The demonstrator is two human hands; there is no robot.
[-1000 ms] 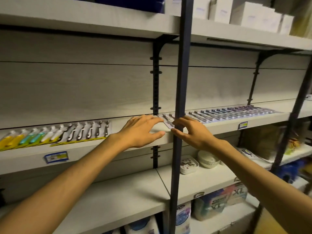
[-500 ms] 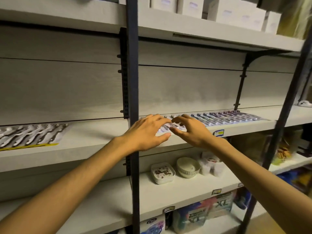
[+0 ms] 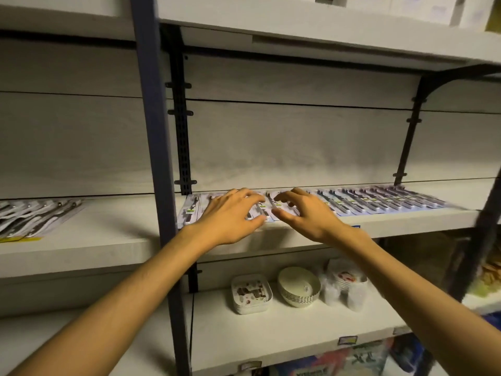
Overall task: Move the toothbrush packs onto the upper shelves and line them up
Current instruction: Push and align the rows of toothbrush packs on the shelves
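Note:
A row of flat toothbrush packs [image 3: 379, 202] lies side by side on the middle shelf [image 3: 406, 219], right of the dark upright post [image 3: 154, 158]. My left hand [image 3: 230, 215] rests flat with spread fingers on the packs at the row's left end [image 3: 189, 210]. My right hand [image 3: 303, 210] hovers just beside it, fingers loosely bent over the packs, fingertips touching them. Neither hand grips a pack. A second group of packs [image 3: 35, 215] lies on the same shelf level at the far left.
Below, a shelf [image 3: 284, 335] holds a stack of square trays [image 3: 250, 294], stacked paper bowls [image 3: 299, 290] and plastic cups [image 3: 344, 289]. White boxes [image 3: 433, 9] stand on the top shelf. A black bracket [image 3: 409, 137] runs down at the right. Packaged goods sit lowest.
The view has shifted right, so the post and left packs slid leftward. Both hands have moved further onto the packs right of the post and stay close together.

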